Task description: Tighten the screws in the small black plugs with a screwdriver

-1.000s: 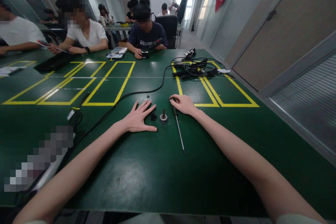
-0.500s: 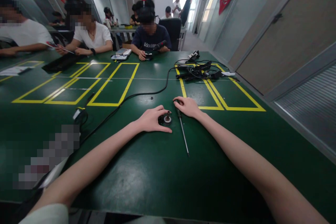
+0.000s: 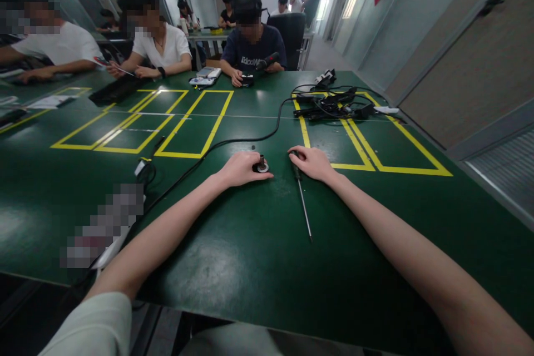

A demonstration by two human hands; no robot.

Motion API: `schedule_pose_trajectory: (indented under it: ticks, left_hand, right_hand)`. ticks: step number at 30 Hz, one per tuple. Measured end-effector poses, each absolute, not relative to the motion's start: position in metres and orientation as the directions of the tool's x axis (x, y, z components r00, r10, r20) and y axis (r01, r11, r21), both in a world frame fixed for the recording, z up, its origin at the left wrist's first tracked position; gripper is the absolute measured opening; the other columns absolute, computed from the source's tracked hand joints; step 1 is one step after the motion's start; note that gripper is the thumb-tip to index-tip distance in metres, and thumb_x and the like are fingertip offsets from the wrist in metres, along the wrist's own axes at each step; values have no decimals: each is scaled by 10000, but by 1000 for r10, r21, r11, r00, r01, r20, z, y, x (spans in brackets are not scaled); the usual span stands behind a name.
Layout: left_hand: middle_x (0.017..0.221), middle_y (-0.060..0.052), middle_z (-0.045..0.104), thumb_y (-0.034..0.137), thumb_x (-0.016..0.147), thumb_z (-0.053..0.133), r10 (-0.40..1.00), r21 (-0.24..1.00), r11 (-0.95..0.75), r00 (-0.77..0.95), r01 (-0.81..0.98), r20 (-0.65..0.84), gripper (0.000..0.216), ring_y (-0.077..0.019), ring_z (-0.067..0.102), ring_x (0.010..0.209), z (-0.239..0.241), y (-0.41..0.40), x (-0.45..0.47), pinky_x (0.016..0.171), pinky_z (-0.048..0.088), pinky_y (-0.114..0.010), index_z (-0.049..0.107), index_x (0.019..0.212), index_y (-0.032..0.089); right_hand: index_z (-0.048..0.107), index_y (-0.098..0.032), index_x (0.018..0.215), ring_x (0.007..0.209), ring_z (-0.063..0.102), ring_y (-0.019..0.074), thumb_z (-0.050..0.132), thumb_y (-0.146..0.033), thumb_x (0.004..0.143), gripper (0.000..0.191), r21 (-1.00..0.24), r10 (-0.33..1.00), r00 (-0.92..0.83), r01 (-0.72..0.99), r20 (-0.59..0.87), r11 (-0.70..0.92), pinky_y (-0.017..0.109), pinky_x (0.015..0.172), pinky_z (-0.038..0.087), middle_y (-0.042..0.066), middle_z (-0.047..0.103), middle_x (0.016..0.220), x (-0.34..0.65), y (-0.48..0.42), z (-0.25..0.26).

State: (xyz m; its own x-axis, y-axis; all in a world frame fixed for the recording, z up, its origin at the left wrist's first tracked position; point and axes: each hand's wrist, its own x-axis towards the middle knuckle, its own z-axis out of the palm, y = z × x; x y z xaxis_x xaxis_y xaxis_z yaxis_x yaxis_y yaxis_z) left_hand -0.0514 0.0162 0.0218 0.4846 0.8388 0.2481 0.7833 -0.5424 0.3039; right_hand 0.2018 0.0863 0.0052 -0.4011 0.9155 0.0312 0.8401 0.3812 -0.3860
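Note:
Near the middle of the green table [image 3: 200, 267], my left hand [image 3: 240, 169] curls its fingers and thumb around a small round part. That round part [image 3: 262, 167] has a dark upright stem, a pale ring and a dark base, partly covered by the fingers. To its right, my right hand [image 3: 311, 163] is closed over the dark handle of a screwdriver [image 3: 304, 208]. The screwdriver's thin metal shaft lies along the tabletop, its tip pointing back towards me. Fingers hide most of the handle.
A black cable [image 3: 233, 139] curves across the table to a tangle of black gear [image 3: 334, 104] at the far right. On the left are a coiled lead [image 3: 146, 171] and a blurred-out object [image 3: 108, 222]. Yellow tape [image 3: 179, 154] marks rectangles. Several people sit opposite.
My left hand's fingers have closed in around the round part, where they were spread wider before. My right hand stays on the screwdriver. The whole view has shifted slightly.

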Motion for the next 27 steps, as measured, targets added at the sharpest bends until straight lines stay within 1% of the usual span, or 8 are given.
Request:
schedule_pose_trajectory:
  ticks: [2,4,8,12,14,19,23,27]
  left_hand:
    - [838,-85,761,576,897,723,863,271,-489,414,829,289,416,-226,707,803,29,24,-70,689,441,-287,755,893,161]
    - [851,-90,771,572,886,717,897,281,-404,318,870,307,409,-226,705,800,38,31,-93,689,448,-287,759,884,165]
    - [947,-120,795,592,868,690,947,298,-121,20,947,321,431,-263,725,868,55,38,-146,720,479,-309,766,908,169]
    - [974,-151,799,622,861,658,934,201,191,-241,961,264,450,-356,733,974,62,37,-185,730,489,-354,782,908,193]
    - [974,-162,798,639,860,640,924,145,282,-309,949,224,461,-390,726,1014,61,35,-195,740,502,-373,785,925,206]
    - [1056,-190,795,656,890,586,912,93,376,-386,922,141,516,-403,719,1047,52,29,-201,741,515,-379,779,993,188]
    - [1087,-194,793,658,902,574,903,90,398,-407,913,138,530,-383,718,1051,47,24,-195,731,512,-357,763,985,171]
    - [1064,-187,796,734,805,666,900,113,410,-422,905,114,579,-392,714,1053,52,25,-192,736,519,-359,759,963,184]
  right_hand:
    - [648,-148,1234,1014,686,157,588,-483,1007,410,-386,914,-404,838,33,385,386,942,612,70,701,1131,202,87,5]
    - [649,-148,1230,1011,686,156,588,-487,1006,411,-388,913,-406,836,38,388,385,940,612,70,702,1128,202,87,4]
    - [651,-148,1226,1017,686,157,591,-486,1005,409,-394,911,-407,830,57,395,386,944,612,71,702,1133,201,89,1]
    - [649,-149,1231,1032,683,160,597,-478,1003,404,-398,909,-411,824,72,404,388,947,612,74,697,1151,200,90,0]
    - [647,-150,1234,1037,683,162,597,-476,1003,404,-399,910,-409,825,70,401,389,949,613,75,696,1157,199,90,0]
    - [645,-150,1242,1043,683,163,598,-473,1003,405,-402,911,-407,826,59,395,392,952,614,77,694,1165,199,89,1]
    - [646,-153,1240,1043,681,163,594,-478,1004,405,-404,906,-419,819,62,407,391,953,612,77,694,1165,200,89,2]
    - [645,-152,1239,1042,680,163,594,-481,1003,408,-406,904,-423,817,61,409,392,953,610,76,693,1163,200,89,2]
